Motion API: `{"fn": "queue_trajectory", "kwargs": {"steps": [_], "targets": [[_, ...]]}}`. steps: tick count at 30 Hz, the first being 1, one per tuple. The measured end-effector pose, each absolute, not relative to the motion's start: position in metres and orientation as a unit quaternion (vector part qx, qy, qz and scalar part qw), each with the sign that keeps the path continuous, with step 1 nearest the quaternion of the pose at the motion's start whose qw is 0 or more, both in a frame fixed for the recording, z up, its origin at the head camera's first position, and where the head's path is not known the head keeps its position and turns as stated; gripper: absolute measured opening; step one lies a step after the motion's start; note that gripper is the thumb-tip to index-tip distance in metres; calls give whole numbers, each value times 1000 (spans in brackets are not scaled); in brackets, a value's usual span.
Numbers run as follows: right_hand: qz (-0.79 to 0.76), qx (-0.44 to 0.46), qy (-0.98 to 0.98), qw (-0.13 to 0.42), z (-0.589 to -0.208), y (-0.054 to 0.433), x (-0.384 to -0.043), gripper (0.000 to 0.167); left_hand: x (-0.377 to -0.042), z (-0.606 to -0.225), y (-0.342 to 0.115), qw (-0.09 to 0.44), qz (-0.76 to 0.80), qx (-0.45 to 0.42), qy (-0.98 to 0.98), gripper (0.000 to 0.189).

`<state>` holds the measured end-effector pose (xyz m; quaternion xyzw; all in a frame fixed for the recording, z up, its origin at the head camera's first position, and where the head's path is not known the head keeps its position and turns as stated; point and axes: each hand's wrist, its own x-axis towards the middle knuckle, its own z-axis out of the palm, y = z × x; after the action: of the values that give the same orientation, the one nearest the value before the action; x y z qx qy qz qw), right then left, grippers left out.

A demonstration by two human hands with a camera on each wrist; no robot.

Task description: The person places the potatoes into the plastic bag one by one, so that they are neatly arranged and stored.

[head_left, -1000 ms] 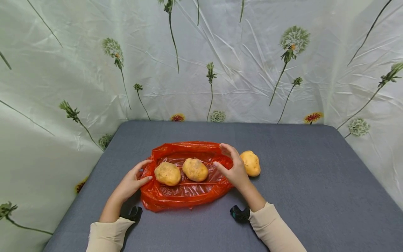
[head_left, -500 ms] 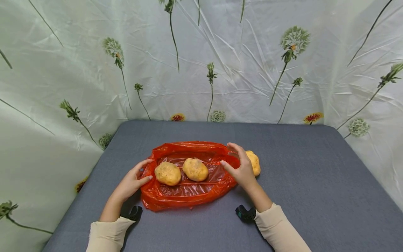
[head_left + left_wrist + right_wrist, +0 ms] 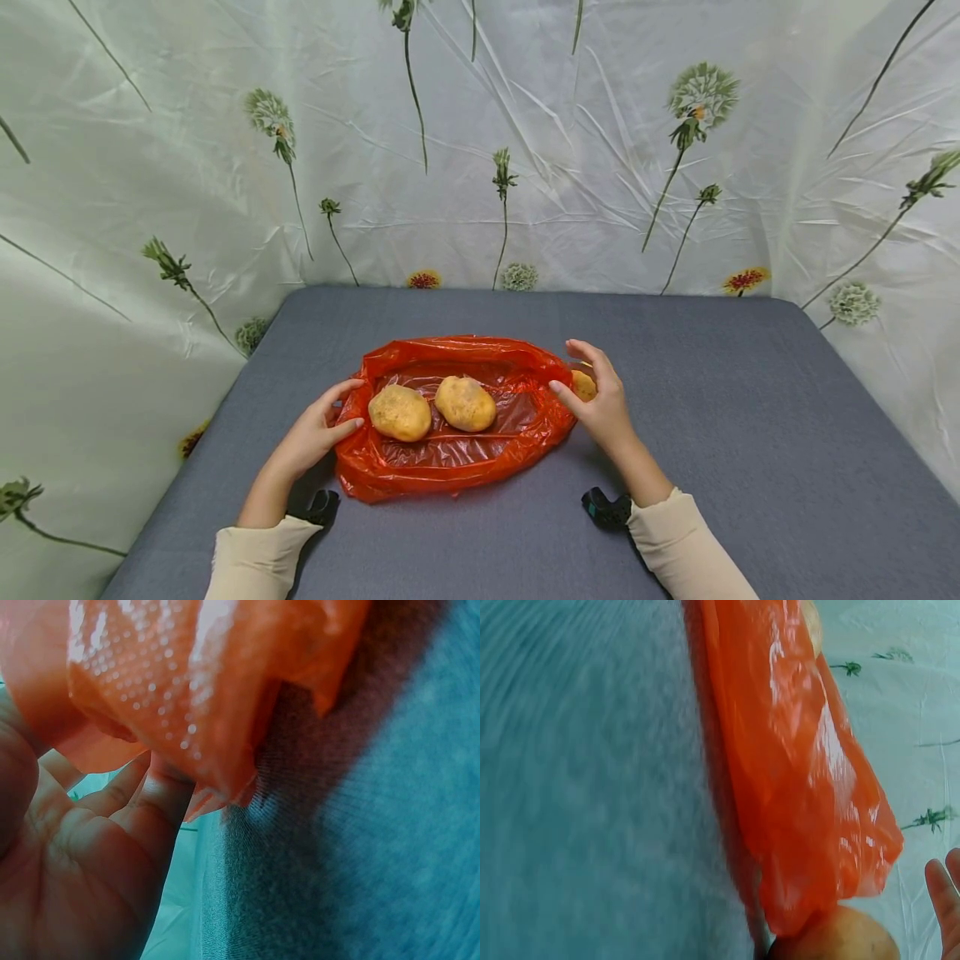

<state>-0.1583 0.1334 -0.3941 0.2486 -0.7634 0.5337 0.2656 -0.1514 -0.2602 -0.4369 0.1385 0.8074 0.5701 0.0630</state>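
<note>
Grey cloth-covered bench (image 3: pixel 750 433), bearing one crinkled, gaping red plastic bag (image 3: pixel 450 480). Bare left hand (image 3: pixel 313 429), fingers loosely parted, only touching the bag's left end; bare right hand (image 3: pixel 604 410), fingers spread, holding nothing, beside its right end. Lumpy yellow-brown potato (image 3: pixel 400 413) and second potato (image 3: pixel 465 404), inside the bag; third potato (image 3: pixel 583 386), just outside its right end, partly hidden.

"Where's the way in?"
"Straight down, through the wide mouth of the crinkled red plastic bag (image 3: pixel 450 481)!"
"But look, one lumpy yellow-brown potato (image 3: pixel 400 413) blocks the left, another potato (image 3: pixel 465 405) the middle! Room only right of them."
"And the ends?"
"Left hand (image 3: pixel 315 425) bars one. Right hand (image 3: pixel 602 407) and a third yellow potato (image 3: pixel 582 386) crowd the other; beyond, the grey cloth-topped table (image 3: pixel 750 417) offers broad passage."
</note>
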Motion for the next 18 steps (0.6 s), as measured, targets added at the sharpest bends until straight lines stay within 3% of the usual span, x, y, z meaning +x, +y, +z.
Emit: {"fn": "queue_trajectory", "kwargs": {"steps": [18], "targets": [[521,237,-766,293,-399,158,-159,57,-151,-436,-259,67,569,134,808,54]]}}
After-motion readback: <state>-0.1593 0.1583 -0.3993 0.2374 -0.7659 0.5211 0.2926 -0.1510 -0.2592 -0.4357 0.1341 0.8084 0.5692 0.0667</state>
